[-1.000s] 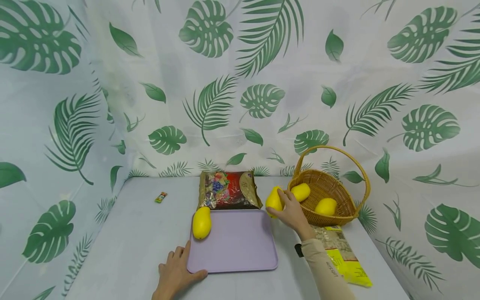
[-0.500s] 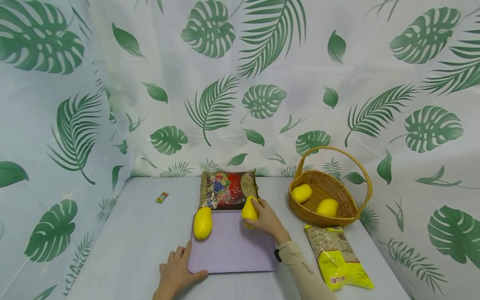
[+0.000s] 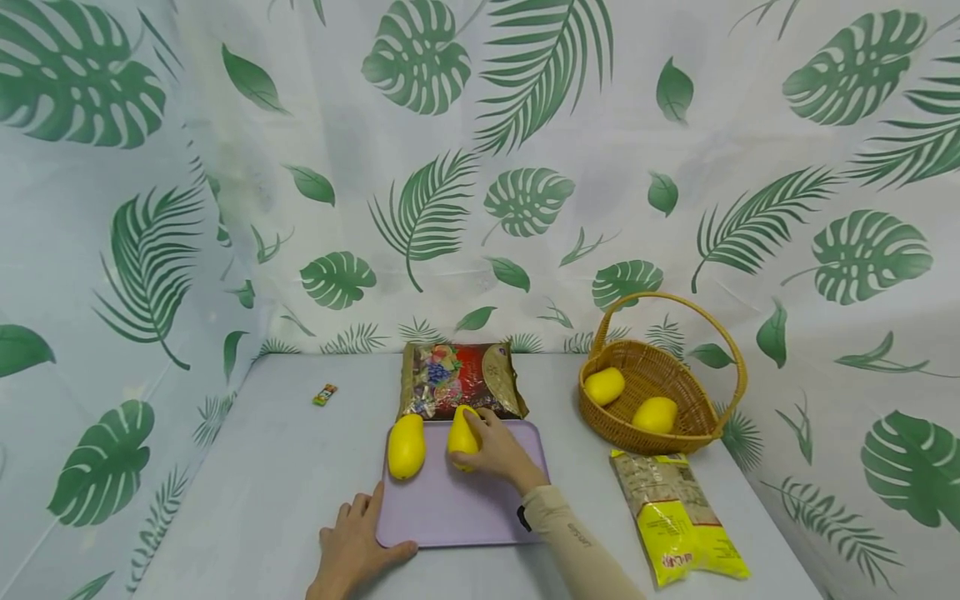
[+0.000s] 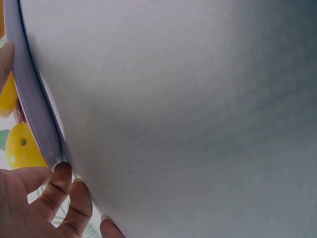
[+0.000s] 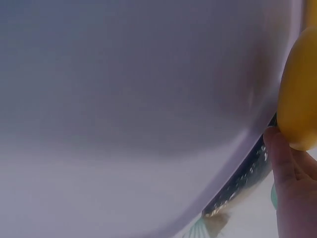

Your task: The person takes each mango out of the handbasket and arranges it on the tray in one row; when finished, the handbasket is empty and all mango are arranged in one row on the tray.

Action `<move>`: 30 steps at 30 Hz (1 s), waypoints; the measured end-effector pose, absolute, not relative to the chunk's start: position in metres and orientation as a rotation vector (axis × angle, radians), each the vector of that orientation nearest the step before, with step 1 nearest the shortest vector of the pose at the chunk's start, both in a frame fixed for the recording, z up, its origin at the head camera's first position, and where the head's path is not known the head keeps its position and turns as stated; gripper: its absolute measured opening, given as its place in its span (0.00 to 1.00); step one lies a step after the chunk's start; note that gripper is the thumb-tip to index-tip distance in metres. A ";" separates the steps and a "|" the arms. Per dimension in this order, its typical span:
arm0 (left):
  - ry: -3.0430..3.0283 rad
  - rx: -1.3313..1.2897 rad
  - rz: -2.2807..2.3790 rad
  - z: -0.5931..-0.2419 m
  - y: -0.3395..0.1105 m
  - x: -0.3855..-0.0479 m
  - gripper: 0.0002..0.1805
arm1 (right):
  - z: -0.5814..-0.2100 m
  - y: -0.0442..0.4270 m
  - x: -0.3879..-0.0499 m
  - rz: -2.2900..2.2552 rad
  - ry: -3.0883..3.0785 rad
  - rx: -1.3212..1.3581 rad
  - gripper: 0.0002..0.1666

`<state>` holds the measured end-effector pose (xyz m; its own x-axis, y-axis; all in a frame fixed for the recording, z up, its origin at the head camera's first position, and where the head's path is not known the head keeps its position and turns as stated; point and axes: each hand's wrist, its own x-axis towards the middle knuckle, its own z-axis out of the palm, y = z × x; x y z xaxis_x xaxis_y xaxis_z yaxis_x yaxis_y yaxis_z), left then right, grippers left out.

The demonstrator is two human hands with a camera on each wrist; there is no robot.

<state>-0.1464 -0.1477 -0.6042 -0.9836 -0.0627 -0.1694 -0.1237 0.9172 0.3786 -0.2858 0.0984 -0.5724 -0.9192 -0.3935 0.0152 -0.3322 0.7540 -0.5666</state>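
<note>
A yellow mango (image 3: pixel 464 440) is held between the thumb and fingers of my right hand (image 3: pixel 495 450), over the far middle of the lilac tray (image 3: pixel 450 521). In the right wrist view the mango (image 5: pixel 299 89) stands near the tray's rim; whether it touches the tray I cannot tell. Another mango (image 3: pixel 406 447) lies in the tray's far left corner. My left hand (image 3: pixel 354 542) rests at the tray's near left corner, thumb along the near edge and index finger at the left side. In the left wrist view, fingertips (image 4: pixel 62 171) touch the tray's rim (image 4: pixel 37 104).
The wicker basket (image 3: pixel 637 433) at the right holds a mango (image 3: pixel 604 386) and another mango (image 3: pixel 655 414). A red and gold candy bag (image 3: pixel 461 379) lies behind the tray. A yellow and beige packet (image 3: pixel 678 517) lies at right, a small wrapped sweet (image 3: pixel 325 394) at left.
My right hand has carried the mango left from beside the basket, across the tray's far side, close to the mango lying there. My left hand has stayed at the tray's corner.
</note>
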 end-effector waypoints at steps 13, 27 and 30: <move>2.933 -0.145 0.585 -0.606 -0.148 -0.143 0.67 | -0.581 0.076 -0.281 -0.863 2.791 -0.620 0.52; 2.925 -0.156 0.586 -0.606 -0.148 -0.147 0.67 | -0.579 0.065 -0.281 -0.839 2.783 -0.584 0.53; 2.934 -0.153 0.586 -0.606 -0.148 -0.146 0.67 | -0.578 0.063 -0.281 -0.828 2.787 -0.591 0.52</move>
